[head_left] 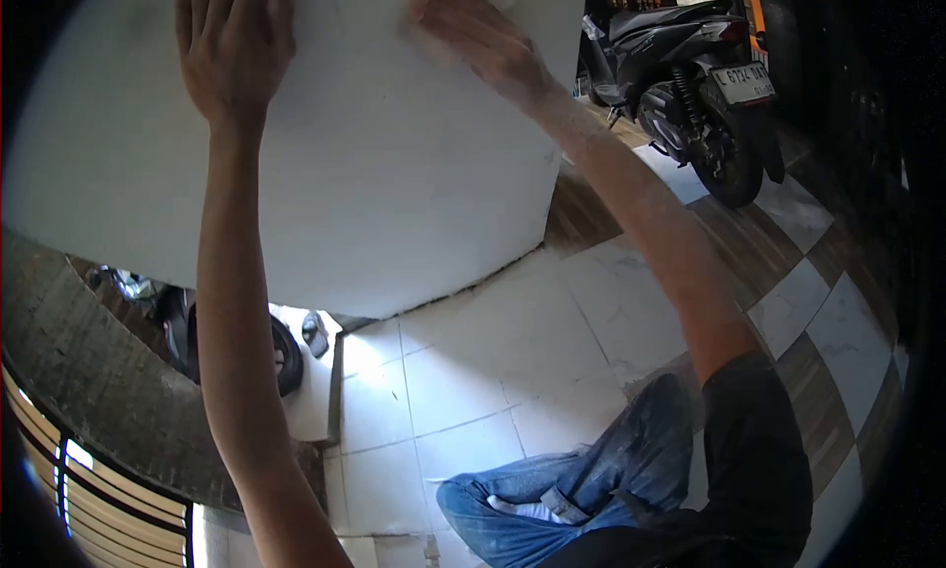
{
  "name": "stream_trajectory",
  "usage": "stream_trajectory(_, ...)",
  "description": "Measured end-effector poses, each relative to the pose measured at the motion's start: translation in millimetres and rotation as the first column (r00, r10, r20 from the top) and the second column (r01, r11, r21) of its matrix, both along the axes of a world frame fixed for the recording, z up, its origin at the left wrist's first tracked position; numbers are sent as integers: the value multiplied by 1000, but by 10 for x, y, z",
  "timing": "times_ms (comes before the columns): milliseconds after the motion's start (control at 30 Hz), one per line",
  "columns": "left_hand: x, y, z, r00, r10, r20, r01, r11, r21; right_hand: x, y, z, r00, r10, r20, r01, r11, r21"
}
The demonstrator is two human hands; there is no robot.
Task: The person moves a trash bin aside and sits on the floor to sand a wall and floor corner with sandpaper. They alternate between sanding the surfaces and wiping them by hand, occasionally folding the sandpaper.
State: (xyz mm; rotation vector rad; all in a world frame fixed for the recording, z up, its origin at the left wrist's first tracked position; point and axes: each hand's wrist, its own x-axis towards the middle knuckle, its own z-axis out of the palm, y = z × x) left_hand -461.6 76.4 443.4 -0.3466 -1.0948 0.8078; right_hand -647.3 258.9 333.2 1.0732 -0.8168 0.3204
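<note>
My left hand [235, 51] lies against a broad white wall [414, 194] at the upper left, its fingers stretched out and pointing up. It holds nothing that I can see. Higher up and to the right, my right hand [478, 41] is at the same wall, smeared by motion. Its fingers point left. A pale patch shows beside them, but whether the hand holds anything is not clear. Greyish dust marks the right forearm.
My bent leg in blue jeans [631, 450] rests on the white tiled floor [463, 371]. At the upper right stands a black motorbike [690, 85]. Another wheel [286, 361] and a shoe [314, 334] show past the wall's lower left edge. Slatted bars [118, 499] are at the lower left.
</note>
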Motion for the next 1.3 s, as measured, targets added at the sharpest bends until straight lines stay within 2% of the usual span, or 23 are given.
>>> stream_trajectory(100,22,2,22,998,-48,30,47,999,22,-172,316,208,991,44,124,-28,992,-122)
stream_trajectory(200,21,41,-13,999,-1,33,-1,997,79,-42,169,102,998,-33,-55,35,999,33)
stream_trajectory(267,19,84,15,998,-52,-30,49,994,-102,-216,371,213,1000,-13,29,14,1000,-19)
stream_trajectory(333,14,60,52,998,-39,-53,32,992,-123,-378,560,250,987,45,153,-26,992,-122)
stream_trajectory(400,-5,20,21,997,-37,-64,28,992,-125,-197,410,105,999,-29,35,29,1000,2)
stream_trajectory(467,2,-26,7,999,34,-16,-33,998,61,-33,293,-51,974,-109,-198,142,977,159)
stream_trajectory(533,6,-16,2,1000,30,-3,-30,999,36,-325,306,-173,980,-100,-171,130,975,180)
stream_trajectory(600,-14,-94,59,1000,29,-3,-29,999,40,-349,113,-446,893,162,421,-104,982,-157)
stream_trajectory(667,-87,-173,143,986,35,-161,-57,989,-134,-153,-193,-800,472,384,793,-69,913,-401)
stream_trajectory(700,-54,-116,103,989,35,-144,-55,989,-136,-164,-251,-924,781,255,569,-159,964,-214)
stream_trajectory(733,5,-83,57,991,88,-105,-94,994,-57,-182,-317,-1009,963,161,215,-166,986,2)
stream_trajectory(767,43,-59,21,988,143,-56,-143,990,18,-231,-309,-1075,823,418,385,-427,902,-66)
stream_trajectory(800,41,-50,10,987,154,-48,-153,988,17,-238,-453,-1146,815,426,392,-436,897,-69)
stream_trajectory(867,33,-35,17,984,140,-112,-143,990,-13,-153,-849,-1159,755,555,350,-242,732,-637)
stream_trajectory(933,23,-71,35,986,127,-108,-130,991,-24,-44,-978,-1201,711,610,351,-300,713,-633)
stream_trajectory(1000,-18,-79,30,990,109,-86,-114,992,-45,-170,-820,-1267,842,391,373,-305,914,-269)
stream_trajectory(1033,-43,-102,50,987,91,-130,-103,991,-89,-304,-809,-1363,733,568,373,-458,818,-347)
stream_trajectory(1067,-63,-119,103,980,71,-186,-96,987,-128,-234,-906,-1385,733,569,373,-464,819,-338)
stream_trajectory(1133,-128,-335,357,965,69,-254,-118,976,-184,43,-1172,-1499,598,703,385,-350,661,-663)
stream_trajectory(1167,-149,-361,370,957,65,-284,-129,968,-215,-18,-1367,-1684,622,706,338,-497,690,-526)
stream_trajectory(1200,-144,-334,353,947,59,-314,-142,959,-246,-111,-1297,-1729,620,705,344,-497,692,-524)
stream_trajectory(1267,-117,-331,235,989,49,-138,-63,994,-94,-180,-1146,-1793,606,672,427,-579,740,-344)
stream_trajectory(1300,-105,-293,215,987,69,-146,-81,993,-80,-111,-1166,-1811,551,672,495,-377,730,-570)
